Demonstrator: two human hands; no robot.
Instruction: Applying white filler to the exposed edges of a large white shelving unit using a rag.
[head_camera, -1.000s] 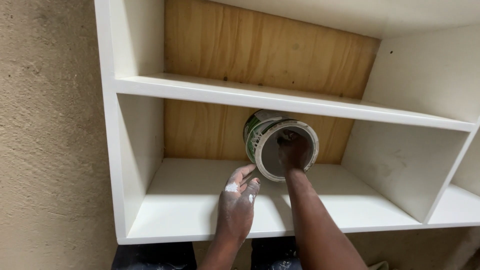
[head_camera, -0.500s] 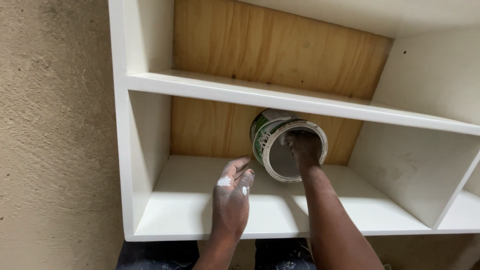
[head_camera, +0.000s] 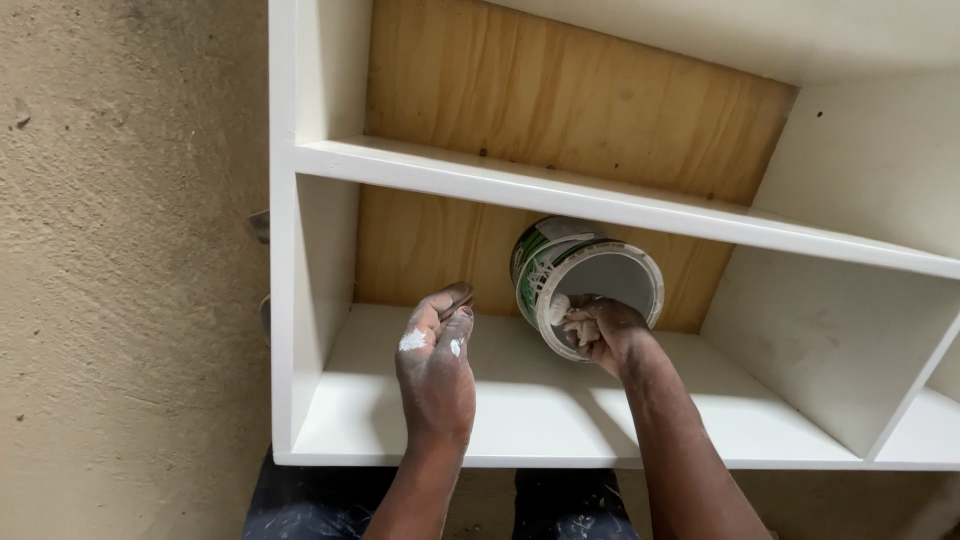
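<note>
Right hand (head_camera: 600, 335) dipped into tilted tub (head_camera: 585, 285), fingers curled on soft, sticky filler, left hand (head_camera: 437, 365) loosely closed, empty, rim likely slippery

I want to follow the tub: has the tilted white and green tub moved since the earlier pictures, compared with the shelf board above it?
Cannot tell. The tub lies just under the shelf board as before; the camera itself moved.

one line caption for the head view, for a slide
Right hand dips into a tilted white tub inside a white shelf unit; paste-smeared left hand hovers beside it.
</note>
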